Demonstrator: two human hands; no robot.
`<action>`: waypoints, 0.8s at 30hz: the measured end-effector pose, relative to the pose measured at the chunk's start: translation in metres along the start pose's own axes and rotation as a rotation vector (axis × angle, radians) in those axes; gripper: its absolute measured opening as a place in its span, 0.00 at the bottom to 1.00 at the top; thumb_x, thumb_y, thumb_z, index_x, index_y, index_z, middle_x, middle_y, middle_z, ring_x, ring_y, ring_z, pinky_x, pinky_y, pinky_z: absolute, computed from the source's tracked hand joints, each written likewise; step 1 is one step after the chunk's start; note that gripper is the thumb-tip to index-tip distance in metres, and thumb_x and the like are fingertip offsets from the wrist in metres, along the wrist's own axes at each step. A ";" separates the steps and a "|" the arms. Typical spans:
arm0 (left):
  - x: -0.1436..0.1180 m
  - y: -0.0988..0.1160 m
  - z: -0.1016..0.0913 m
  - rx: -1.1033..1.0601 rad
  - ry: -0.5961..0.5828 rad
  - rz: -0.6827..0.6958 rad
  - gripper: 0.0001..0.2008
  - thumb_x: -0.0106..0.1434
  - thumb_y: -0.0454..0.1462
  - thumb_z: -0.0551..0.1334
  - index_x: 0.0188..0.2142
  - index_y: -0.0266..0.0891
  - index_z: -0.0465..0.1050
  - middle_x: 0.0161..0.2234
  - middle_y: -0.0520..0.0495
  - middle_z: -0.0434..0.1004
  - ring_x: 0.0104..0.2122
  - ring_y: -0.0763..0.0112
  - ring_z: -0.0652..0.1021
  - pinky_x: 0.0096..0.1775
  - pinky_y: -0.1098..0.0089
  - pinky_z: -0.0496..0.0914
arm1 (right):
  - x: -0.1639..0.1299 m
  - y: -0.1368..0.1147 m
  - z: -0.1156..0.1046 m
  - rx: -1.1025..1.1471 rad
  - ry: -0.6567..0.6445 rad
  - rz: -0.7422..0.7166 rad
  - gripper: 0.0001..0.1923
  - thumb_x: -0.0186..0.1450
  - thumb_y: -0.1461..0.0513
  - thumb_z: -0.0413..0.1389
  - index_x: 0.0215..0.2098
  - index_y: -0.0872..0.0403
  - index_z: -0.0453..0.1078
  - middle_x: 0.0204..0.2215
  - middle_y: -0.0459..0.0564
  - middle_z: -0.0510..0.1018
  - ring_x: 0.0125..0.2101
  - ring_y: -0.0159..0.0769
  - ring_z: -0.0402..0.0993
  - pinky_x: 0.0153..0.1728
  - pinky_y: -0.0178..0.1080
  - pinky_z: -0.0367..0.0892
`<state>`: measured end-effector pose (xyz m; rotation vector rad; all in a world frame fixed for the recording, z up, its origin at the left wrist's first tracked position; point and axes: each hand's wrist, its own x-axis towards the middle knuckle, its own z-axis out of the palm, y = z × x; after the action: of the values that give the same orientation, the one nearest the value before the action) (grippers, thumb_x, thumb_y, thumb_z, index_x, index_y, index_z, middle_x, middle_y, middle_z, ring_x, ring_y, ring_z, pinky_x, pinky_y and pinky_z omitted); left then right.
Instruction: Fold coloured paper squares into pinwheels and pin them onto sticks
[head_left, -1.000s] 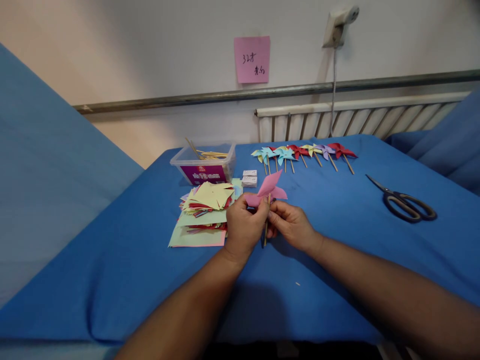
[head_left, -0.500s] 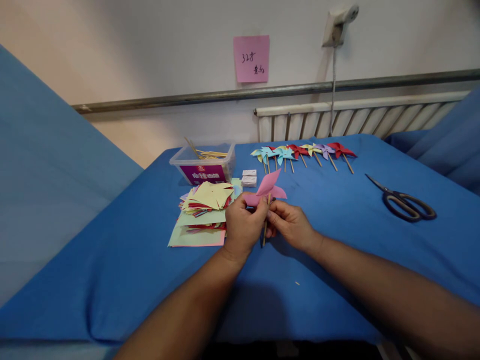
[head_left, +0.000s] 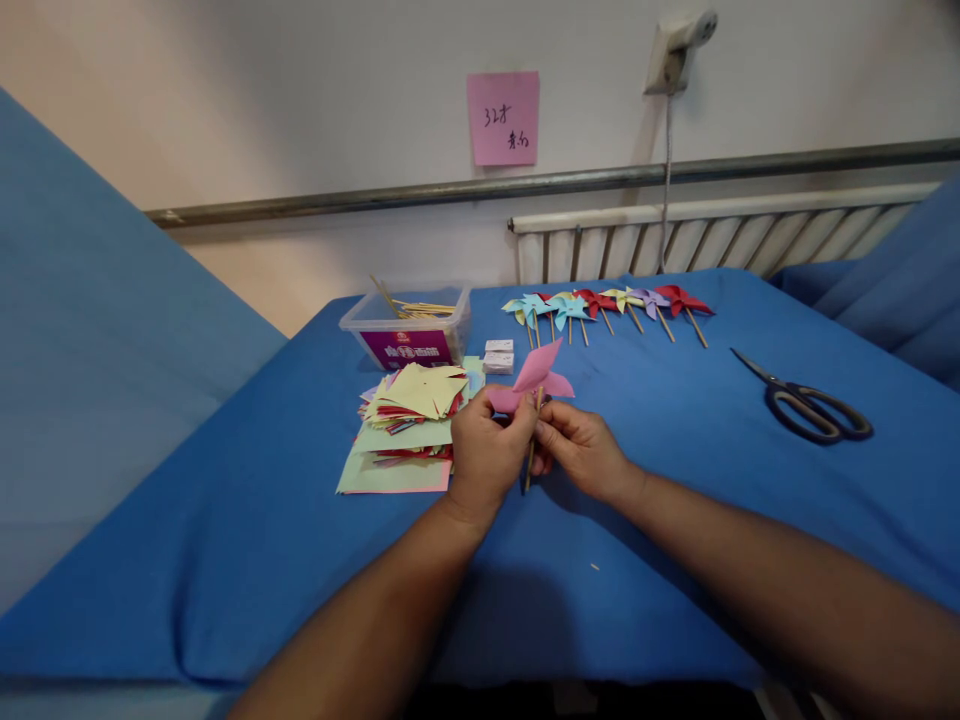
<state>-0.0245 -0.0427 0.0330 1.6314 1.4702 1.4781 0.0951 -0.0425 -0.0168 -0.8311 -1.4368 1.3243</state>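
A pink paper pinwheel point(head_left: 534, 378) on a thin wooden stick point(head_left: 529, 470) is held upright over the blue cloth between both hands. My left hand point(head_left: 486, 455) pinches the paper and the stick from the left. My right hand point(head_left: 583, 450) grips the stick just under the paper from the right. The fingertips of both hands meet at the pinwheel's centre, and the stick's lower end pokes out below them.
A pile of cut coloured paper squares point(head_left: 409, 420) lies to the left of my hands. Behind it stands a clear plastic tub point(head_left: 409, 328) with sticks, and two small white boxes point(head_left: 499, 356). Several finished pinwheels point(head_left: 604, 305) lie in a row at the back. Scissors point(head_left: 806, 400) rest at the right.
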 end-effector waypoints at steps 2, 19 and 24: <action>0.000 0.000 0.000 0.003 -0.002 -0.008 0.06 0.54 0.36 0.64 0.23 0.38 0.71 0.20 0.54 0.73 0.20 0.76 0.71 0.23 0.75 0.64 | 0.000 0.000 -0.001 -0.012 -0.010 -0.002 0.16 0.66 0.49 0.51 0.30 0.52 0.64 0.17 0.40 0.73 0.18 0.28 0.70 0.21 0.32 0.68; -0.001 -0.001 0.000 0.050 -0.011 0.021 0.06 0.56 0.37 0.63 0.24 0.38 0.71 0.19 0.55 0.71 0.19 0.77 0.70 0.24 0.75 0.64 | 0.001 0.001 -0.001 -0.012 -0.019 0.001 0.16 0.66 0.49 0.51 0.31 0.52 0.65 0.18 0.41 0.73 0.19 0.29 0.71 0.22 0.33 0.68; -0.001 0.001 0.000 0.043 -0.003 0.022 0.05 0.55 0.36 0.63 0.25 0.38 0.71 0.18 0.55 0.71 0.19 0.77 0.70 0.23 0.75 0.63 | 0.000 0.002 -0.002 -0.010 -0.024 -0.012 0.16 0.66 0.49 0.51 0.30 0.52 0.64 0.18 0.41 0.72 0.19 0.28 0.70 0.22 0.33 0.67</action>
<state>-0.0244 -0.0441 0.0333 1.6801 1.4964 1.4643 0.0967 -0.0413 -0.0193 -0.8137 -1.4662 1.3232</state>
